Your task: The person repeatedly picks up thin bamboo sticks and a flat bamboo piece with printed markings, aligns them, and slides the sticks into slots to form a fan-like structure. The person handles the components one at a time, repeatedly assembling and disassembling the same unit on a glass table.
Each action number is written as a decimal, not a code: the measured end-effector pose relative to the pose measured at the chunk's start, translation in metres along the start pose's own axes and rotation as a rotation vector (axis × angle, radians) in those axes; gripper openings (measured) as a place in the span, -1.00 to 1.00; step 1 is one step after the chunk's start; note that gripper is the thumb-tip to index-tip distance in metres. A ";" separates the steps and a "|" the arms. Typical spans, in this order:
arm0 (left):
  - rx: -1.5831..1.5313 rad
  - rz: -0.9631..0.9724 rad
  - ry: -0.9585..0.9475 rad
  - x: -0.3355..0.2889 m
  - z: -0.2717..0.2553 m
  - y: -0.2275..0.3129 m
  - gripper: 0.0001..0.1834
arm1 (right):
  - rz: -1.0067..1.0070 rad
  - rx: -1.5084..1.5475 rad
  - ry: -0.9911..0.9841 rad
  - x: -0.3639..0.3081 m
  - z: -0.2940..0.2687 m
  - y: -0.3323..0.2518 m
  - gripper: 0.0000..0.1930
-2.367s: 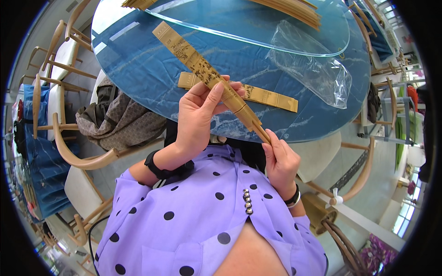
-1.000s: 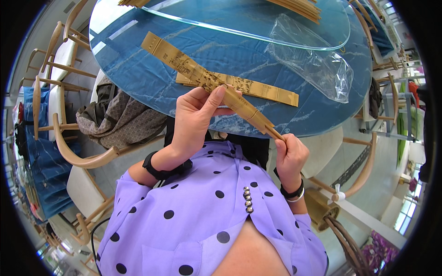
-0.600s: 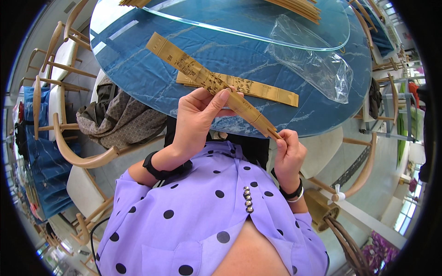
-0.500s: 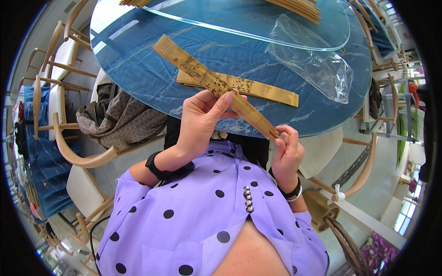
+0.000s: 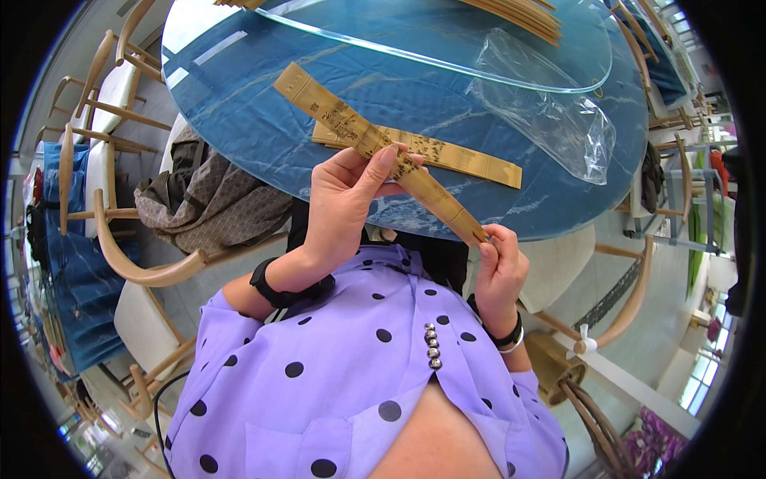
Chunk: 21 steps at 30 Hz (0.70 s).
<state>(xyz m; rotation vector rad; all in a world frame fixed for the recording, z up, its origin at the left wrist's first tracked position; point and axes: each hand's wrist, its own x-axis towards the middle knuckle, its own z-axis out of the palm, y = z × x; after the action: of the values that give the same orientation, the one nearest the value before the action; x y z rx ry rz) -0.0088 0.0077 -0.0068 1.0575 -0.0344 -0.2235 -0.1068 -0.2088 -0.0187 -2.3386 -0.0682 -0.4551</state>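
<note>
A long, narrow golden-brown paper sleeve (image 5: 319, 102) with dark print slants across the front of the table, held up between my hands. My left hand (image 5: 339, 195) is closed on its middle, thumb on top and fingers beneath. At the sleeve's lower right end, my right hand (image 5: 503, 275) pinches the tip, where a small dark slit or opening shows. Behind it, a short stack of similar flat sleeves (image 5: 479, 163) lies on the blue marbled tabletop (image 5: 255, 120), partly hidden by the held one.
A crumpled clear plastic bag (image 5: 550, 116) lies to the right on the table. Over the far part sits a glass turntable (image 5: 335, 36) bearing a bundle of thin tan strips (image 5: 523, 17). Wooden chairs (image 5: 152, 275) stand around, with a grey-brown patterned cloth or bag (image 5: 215, 191) on the left.
Hardly anything differs. The view has shifted slightly, and my left hand has moved a little along with the sleeve, still gripping it. My right hand keeps its pinch on the end.
</note>
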 end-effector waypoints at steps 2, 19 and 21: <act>-0.008 0.001 0.006 0.000 0.001 -0.001 -0.68 | 0.015 0.002 -0.004 -0.002 0.000 0.001 -0.76; -0.039 0.035 0.079 0.002 -0.005 0.007 -0.67 | 0.000 -0.117 -0.012 -0.016 -0.001 0.012 -0.66; -0.025 0.025 0.095 0.001 -0.007 0.007 -0.68 | -0.016 -0.134 -0.013 -0.015 0.000 0.012 -0.69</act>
<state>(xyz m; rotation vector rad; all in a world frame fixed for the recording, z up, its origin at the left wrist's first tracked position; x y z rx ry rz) -0.0060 0.0170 -0.0048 1.0412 0.0400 -0.1503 -0.1185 -0.2158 -0.0317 -2.4742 -0.0645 -0.4652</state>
